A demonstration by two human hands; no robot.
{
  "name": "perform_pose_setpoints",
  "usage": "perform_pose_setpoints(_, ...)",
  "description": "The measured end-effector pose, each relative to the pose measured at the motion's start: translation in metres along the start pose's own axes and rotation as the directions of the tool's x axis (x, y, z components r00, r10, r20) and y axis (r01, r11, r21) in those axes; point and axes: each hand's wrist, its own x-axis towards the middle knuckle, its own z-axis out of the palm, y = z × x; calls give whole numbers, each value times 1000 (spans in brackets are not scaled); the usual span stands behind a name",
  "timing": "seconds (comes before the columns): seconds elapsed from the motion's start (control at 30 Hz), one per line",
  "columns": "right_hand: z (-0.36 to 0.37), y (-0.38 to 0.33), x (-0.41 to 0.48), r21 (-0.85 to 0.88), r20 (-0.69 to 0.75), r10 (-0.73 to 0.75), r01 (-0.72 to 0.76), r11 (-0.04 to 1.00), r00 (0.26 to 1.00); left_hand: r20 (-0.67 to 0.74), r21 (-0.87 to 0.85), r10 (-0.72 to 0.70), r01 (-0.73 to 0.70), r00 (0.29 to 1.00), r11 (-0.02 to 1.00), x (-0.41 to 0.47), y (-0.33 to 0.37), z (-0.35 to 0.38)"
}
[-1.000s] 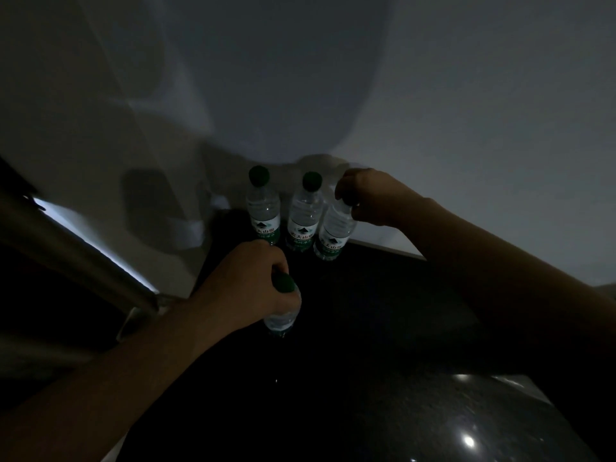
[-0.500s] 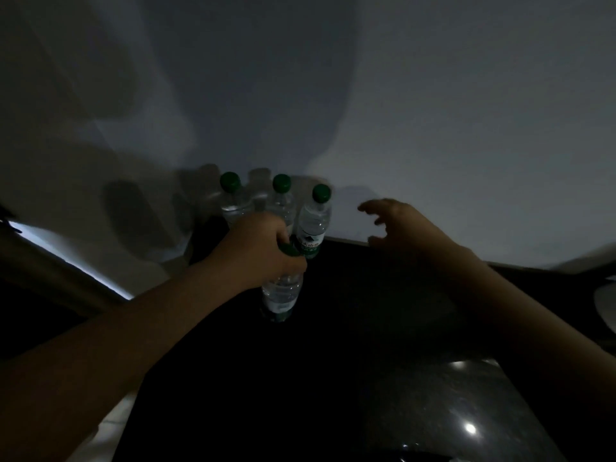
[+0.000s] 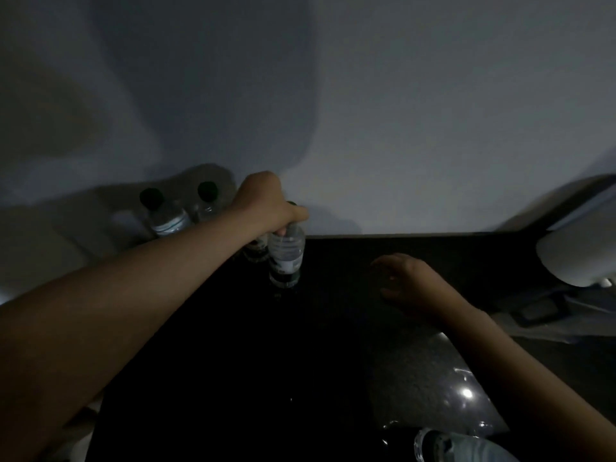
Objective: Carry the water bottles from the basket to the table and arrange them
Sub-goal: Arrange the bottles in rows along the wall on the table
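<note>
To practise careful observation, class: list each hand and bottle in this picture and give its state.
Left hand: grips the neck of a bottle.
Gripped bottle: upright, at the right end of the row.
Far-left bottle: upright, green cap on, untouched.
Second bottle: upright, green cap on, untouched.
Third bottle: mostly hidden, state unclear.
Right hand: open, holding nothing, above the table.
Bottle at the bottom edge: cut off, state unclear.

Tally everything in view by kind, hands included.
Upright water bottles: 4 (leftmost bottle, second bottle, third bottle half hidden, fourth bottle in the left hand)
Bottle at the frame's bottom edge: 1
Hands: 2 (left, right hand)
Total: 7
</note>
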Motion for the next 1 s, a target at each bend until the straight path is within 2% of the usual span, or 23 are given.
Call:
perform_pose_setpoints(0.2,5,22,-8,38,-10,2,-2,999,1000,-11,70,-31,32,999,997,31,16,19)
perform_pose_setpoints(0.57,14,42,3,94,3,-3,3,996,1000,-10,80,-77,78,997,994,60,13,38)
perform_pose_setpoints(1.0,15,47,11,81,1,-13,13,997,1000,-60,136,-53,60,997,989,68,9,38)
